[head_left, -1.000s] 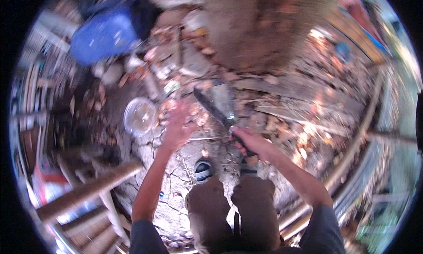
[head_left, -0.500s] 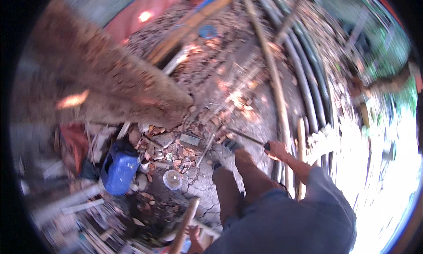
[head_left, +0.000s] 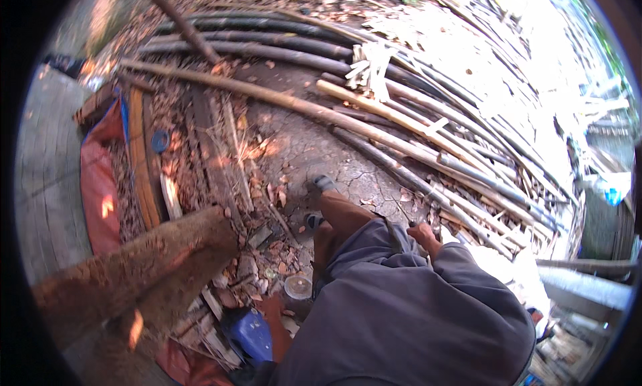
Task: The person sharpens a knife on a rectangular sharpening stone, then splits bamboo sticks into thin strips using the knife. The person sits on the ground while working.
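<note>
Head view: I'm seeing the right hand (head_left: 424,235) closing around a dark knife handle (head_left: 396,231) by the knee, blade hidden against the grey shirt (head_left: 408,319). Left hand (head_left: 271,309) is reaching low toward a small round tin (head_left: 297,287) near the blue container (head_left: 251,332); I cannot tell if it's open or closed. Bamboo poles (head_left: 374,128) are lying whole across the ground's far edge, a few pale split strips (head_left: 368,68) stacked there — I'm judging the cutting barely started.
</note>
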The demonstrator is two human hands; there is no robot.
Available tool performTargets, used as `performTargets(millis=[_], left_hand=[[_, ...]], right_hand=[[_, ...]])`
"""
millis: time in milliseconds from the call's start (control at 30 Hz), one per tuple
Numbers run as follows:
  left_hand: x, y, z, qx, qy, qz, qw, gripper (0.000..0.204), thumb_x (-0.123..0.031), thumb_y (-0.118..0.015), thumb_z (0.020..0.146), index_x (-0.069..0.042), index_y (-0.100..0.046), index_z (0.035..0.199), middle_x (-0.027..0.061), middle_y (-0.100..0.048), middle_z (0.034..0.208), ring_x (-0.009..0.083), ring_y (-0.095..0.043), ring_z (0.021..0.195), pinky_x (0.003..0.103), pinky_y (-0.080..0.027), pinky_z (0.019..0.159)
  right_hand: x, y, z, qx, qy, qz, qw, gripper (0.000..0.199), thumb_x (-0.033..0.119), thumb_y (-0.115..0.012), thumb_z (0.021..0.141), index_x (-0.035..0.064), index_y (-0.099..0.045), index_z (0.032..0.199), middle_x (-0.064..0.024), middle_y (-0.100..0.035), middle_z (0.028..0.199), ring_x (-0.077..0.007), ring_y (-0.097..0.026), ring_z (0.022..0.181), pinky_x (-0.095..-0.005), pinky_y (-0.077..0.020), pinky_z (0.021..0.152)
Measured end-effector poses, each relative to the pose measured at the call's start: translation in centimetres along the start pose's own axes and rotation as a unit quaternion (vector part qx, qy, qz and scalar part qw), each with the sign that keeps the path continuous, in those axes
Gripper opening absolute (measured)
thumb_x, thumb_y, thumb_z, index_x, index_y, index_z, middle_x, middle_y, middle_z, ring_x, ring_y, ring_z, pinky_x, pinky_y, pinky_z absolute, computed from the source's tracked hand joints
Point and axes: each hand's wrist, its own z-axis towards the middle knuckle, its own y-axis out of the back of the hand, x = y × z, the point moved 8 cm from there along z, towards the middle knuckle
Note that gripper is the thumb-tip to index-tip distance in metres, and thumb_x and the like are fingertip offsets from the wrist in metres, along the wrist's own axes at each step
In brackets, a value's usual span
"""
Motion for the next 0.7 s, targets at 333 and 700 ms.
performTargets(millis=[333, 700], left_hand=[[-7.0, 2.1, 3.5, 0.16, 0.065, -0.398, 0.901, 0.07, -0.059, -0.046, 0.098, 0.003, -0.057, 0.127, 0.0235, -0.062, 0.12, 0.0407, -0.058, 0.114, 0.051, -0.044, 0.096], [-22.3, 2.9, 0.6, 0.181, -0.228, -0.244, 0.925, 0.051, -0.054, -0.05, 0.098, -0.004, -0.059, 0.105, 0.0097, -0.06, 0.093, 0.0279, -0.06, 0.087, 0.043, -0.047, 0.076]], right_hand=[[-10.2, -10.4, -6.8, 0.035, -0.242, 0.252, 0.936, 0.042, 0.033, -0.066, 0.078, -0.0021, -0.072, 0.1, -0.0277, -0.07, 0.105, -0.0382, -0.07, 0.1, -0.0468, -0.0551, 0.082], [-10.3, -11.8, -12.4, -0.108, -0.227, 0.347, 0.903, 0.047, 0.039, -0.067, 0.076, -0.0083, -0.068, 0.08, -0.0246, -0.068, 0.078, -0.036, -0.07, 0.075, -0.0469, -0.0515, 0.068]])
